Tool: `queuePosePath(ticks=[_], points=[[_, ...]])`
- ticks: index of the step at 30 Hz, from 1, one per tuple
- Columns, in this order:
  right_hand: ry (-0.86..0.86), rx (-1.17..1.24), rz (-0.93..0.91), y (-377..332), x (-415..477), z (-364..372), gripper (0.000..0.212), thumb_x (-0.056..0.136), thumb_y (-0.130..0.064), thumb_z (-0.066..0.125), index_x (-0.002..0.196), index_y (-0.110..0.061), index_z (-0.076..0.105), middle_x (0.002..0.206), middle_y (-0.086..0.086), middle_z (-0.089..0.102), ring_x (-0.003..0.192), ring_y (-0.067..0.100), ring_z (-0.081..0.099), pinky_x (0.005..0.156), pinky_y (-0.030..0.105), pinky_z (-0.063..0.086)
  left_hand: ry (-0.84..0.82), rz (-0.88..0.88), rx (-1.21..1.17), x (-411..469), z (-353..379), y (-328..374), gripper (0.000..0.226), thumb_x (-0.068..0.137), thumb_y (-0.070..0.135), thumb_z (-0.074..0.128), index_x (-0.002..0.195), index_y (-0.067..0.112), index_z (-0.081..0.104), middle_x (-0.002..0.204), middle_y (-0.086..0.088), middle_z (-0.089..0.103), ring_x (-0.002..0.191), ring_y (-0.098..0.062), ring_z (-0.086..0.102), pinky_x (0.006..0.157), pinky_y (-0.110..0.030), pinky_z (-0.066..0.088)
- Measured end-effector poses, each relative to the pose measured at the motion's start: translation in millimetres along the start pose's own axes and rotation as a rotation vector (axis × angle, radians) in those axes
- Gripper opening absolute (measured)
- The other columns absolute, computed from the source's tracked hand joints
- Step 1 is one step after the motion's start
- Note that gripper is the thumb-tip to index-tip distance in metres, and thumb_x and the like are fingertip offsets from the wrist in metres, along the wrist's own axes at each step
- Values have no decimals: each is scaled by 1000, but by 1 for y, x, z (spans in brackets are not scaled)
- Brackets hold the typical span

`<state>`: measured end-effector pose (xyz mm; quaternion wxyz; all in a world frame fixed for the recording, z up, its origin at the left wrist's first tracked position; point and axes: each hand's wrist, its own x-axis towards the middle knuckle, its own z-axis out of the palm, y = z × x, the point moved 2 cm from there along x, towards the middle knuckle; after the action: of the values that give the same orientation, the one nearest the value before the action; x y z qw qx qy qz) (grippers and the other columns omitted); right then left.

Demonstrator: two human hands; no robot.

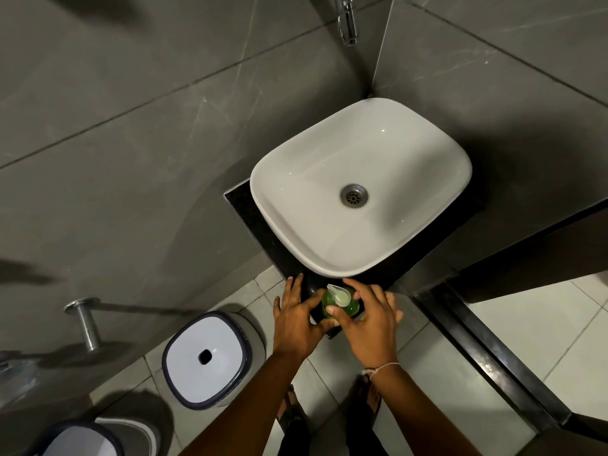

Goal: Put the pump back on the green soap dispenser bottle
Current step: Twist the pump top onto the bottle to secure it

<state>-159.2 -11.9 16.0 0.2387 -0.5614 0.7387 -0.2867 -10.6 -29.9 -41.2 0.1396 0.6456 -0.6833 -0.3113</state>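
Note:
The green soap dispenser bottle (pixel 348 307) stands upright on the near corner of the black counter (pixel 245 209), just in front of the white basin. Its pale, translucent pump (pixel 339 293) sits on top of the bottle, nozzle pointing to the upper left. My left hand (pixel 297 319) rests against the bottle's left side, fingers spread, thumb near the bottle. My right hand (pixel 368 319) wraps around the bottle from the right, its thumb across the front and fingers curled behind. Whether the pump is screwed tight cannot be told.
A white basin (pixel 329 225) with a metal drain fills the counter behind the bottle. A white lidded bin (pixel 205 358) stands on the tiled floor to the left. A metal rail (pixel 84 320) juts from the grey wall. A tap (pixel 347 21) hangs above. My feet are below.

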Motion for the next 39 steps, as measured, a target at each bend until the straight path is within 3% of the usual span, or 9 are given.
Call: queuePosePath(ticks=[2, 5, 8, 14, 17, 21, 26, 32, 39], points=[[-7, -8, -54, 6, -2, -2, 42, 71, -44, 75, 112, -44, 65, 103, -10, 58, 106, 18, 45, 83, 36, 26, 0, 4, 5, 0, 0, 0, 67, 73, 64, 64, 133, 40, 49, 161, -5, 13, 148, -23, -1, 117, -56, 10], [50, -1, 3, 5, 1, -3, 30, 64, -41, 81, 91, -36, 70, 95, -8, 61, 102, 21, 49, 81, 34, 25, 4, 2, 12, 0, 0, 1, 66, 72, 65, 63, 132, 41, 49, 161, -5, 14, 148, -23, -1, 116, -57, 10], [100, 3, 67, -2, 4, 1, 33, 58, -51, 79, 75, -32, 58, 80, -11, 55, 92, 16, 47, 77, 34, 25, 0, -2, 30, 1, 1, 0, 65, 74, 61, 65, 133, 43, 47, 161, -5, 13, 148, -23, -2, 117, -56, 9], [33, 31, -7, 6, -2, 1, 42, 69, -52, 69, 108, -36, 69, 100, -9, 58, 105, 16, 42, 83, 34, 23, 2, 2, 39, 1, 1, 0, 65, 73, 67, 61, 132, 45, 46, 161, -4, 13, 148, -22, -2, 117, -57, 10], [62, 35, 10, 8, -1, 1, 28, 65, -43, 77, 89, -31, 71, 96, -6, 60, 102, 24, 48, 81, 35, 23, 11, 3, 37, 2, 2, 0, 65, 73, 65, 63, 132, 44, 47, 161, -4, 15, 148, -22, 0, 116, -57, 10], [110, 25, 85, 1, 1, 5, 38, 60, -53, 75, 69, -32, 45, 79, -11, 52, 91, 17, 45, 76, 35, 26, -2, 2, 54, 2, 4, -1, 66, 75, 60, 65, 135, 41, 45, 162, -4, 12, 148, -22, -3, 117, -57, 9], [38, 54, 17, 10, -1, 8, 36, 65, -53, 69, 98, -38, 64, 97, -14, 55, 106, 13, 42, 82, 34, 23, 14, 10, 49, 2, 4, -1, 64, 74, 61, 64, 133, 42, 47, 161, -4, 15, 148, -22, -2, 116, -58, 11], [90, 5, 45, 9, 4, 7, 29, 58, -47, 79, 80, -30, 68, 90, -12, 56, 98, 18, 46, 78, 33, 21, 17, 10, 52, 3, 4, -2, 66, 73, 64, 63, 133, 41, 48, 161, -4, 15, 148, -23, -1, 117, -57, 10], [-43, 59, -37, 10, 4, 1, 42, 70, -40, 76, 111, -42, 68, 104, -10, 58, 106, 16, 44, 83, 34, 23, 19, 14, 62, 2, 4, -2, 65, 73, 62, 65, 133, 41, 47, 161, -4, 16, 148, -22, -2, 117, -57, 10]])
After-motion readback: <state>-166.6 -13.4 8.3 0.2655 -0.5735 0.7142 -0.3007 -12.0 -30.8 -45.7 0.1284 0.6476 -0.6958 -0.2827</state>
